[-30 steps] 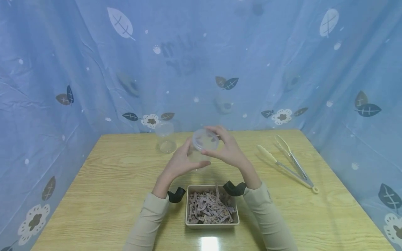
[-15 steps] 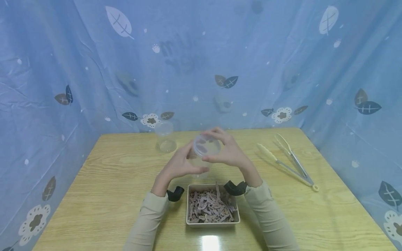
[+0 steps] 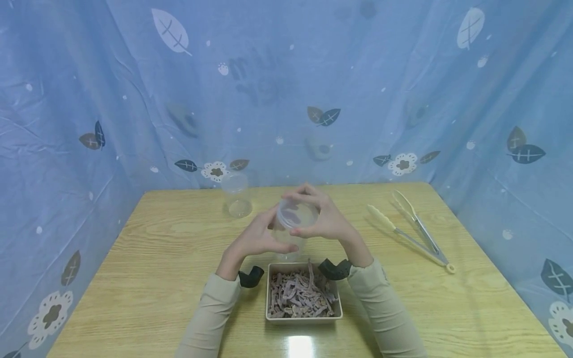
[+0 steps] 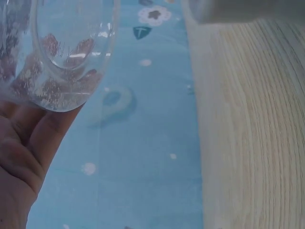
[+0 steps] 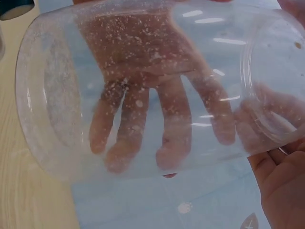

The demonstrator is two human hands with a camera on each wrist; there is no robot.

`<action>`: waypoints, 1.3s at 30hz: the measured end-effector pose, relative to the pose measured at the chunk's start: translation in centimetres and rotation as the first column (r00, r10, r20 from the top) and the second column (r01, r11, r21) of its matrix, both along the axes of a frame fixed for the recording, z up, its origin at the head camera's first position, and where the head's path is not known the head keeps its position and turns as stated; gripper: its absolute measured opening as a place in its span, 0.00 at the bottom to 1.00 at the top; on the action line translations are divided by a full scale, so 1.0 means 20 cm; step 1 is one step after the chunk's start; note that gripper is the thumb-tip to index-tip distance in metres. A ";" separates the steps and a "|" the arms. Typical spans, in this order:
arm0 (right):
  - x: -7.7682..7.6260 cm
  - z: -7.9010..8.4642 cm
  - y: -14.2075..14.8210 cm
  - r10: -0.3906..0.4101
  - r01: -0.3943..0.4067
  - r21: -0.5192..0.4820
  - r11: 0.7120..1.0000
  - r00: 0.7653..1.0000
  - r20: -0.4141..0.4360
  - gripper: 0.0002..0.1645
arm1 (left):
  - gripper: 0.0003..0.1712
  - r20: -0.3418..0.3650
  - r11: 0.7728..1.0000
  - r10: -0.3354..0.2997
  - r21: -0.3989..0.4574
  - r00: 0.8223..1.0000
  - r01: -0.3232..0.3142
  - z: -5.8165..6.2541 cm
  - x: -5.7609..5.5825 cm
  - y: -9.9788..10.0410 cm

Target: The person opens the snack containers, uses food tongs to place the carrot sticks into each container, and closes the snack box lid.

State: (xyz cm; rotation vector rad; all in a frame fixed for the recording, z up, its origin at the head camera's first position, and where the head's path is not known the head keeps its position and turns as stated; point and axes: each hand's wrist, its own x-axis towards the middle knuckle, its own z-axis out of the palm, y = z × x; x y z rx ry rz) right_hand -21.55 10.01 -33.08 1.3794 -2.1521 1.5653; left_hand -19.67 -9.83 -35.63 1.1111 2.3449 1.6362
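Observation:
Both hands hold a clear plastic jar (image 3: pixel 286 233) above the table, just beyond the tray. Its round top end faces up toward the head camera; whether that end is a fitted lid I cannot tell. My left hand (image 3: pixel 261 233) grips the side from the left, thumb in front. My right hand (image 3: pixel 329 216) holds the upper end from the right, with thumb and fingers spread around the rim. Small whitish specks mark the jar wall (image 5: pixel 62 109) in the right wrist view, and fingers behind it show through. The jar looks see-through, with no contents visible.
Below the hands sits a beige rectangular tray (image 3: pixel 304 320) full of brownish-purple dried strips (image 3: pixel 300 296). A second clear jar (image 3: pixel 237 196) stands at the back left. Metal tongs (image 3: pixel 418 233) with cream tips lie at right. Blue patterned cloth (image 3: pixel 286 99) encloses the wooden table (image 3: pixel 179 298).
Both hands have lowered the jar slightly and drawn it nearer the tray. The right fingers have shifted around its rim. The tray, tongs and second jar have stayed in place.

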 end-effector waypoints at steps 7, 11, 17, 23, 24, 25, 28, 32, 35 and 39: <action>-0.06 -0.08 0.01 0.091 -0.092 -0.014 0.996 0.996 -0.017 0.42 | 0.45 0.030 0.999 -0.034 0.009 0.999 0.034 -0.10 -0.05 -0.01; -0.05 -0.07 0.02 0.212 -0.212 -0.038 0.977 0.977 -0.006 0.42 | 0.42 0.044 0.994 -0.105 0.014 0.994 0.105 -0.12 -0.05 -0.01; -0.02 -0.01 0.05 0.372 -0.369 -0.054 0.928 0.927 0.056 0.52 | 0.44 0.028 0.980 -0.199 0.018 0.980 0.199 -0.08 -0.03 0.00; -0.04 -0.01 0.08 0.412 -0.407 -0.073 0.911 0.909 0.070 0.56 | 0.47 0.067 0.982 -0.187 0.025 0.980 0.186 -0.06 -0.02 0.01; -0.04 -0.01 0.08 0.403 -0.398 -0.071 0.915 0.912 0.078 0.56 | 0.47 0.076 0.985 -0.170 0.017 0.983 0.169 -0.06 -0.02 0.01; -0.05 -0.01 0.09 0.388 -0.383 -0.065 0.921 0.918 0.084 0.55 | 0.47 0.088 0.989 -0.147 0.006 0.985 0.147 -0.06 -0.02 0.00; -0.06 -0.02 0.10 0.344 -0.341 -0.054 0.939 0.934 0.095 0.53 | 0.46 0.125 0.996 -0.079 -0.027 0.989 0.083 -0.04 -0.01 -0.01; -0.09 -0.04 0.12 0.283 -0.281 -0.030 0.959 0.956 0.074 0.48 | 0.46 0.142 0.998 -0.060 -0.026 0.988 0.064 0.03 0.03 -0.03; -0.10 -0.04 0.15 0.250 -0.249 -0.025 0.968 0.966 0.069 0.45 | 0.48 0.137 0.997 -0.073 -0.007 0.988 0.075 0.06 0.05 -0.03; -0.11 -0.03 0.18 0.197 -0.197 -0.010 0.980 0.976 0.090 0.39 | 0.50 0.141 0.998 -0.064 0.006 0.988 0.064 0.02 0.02 -0.04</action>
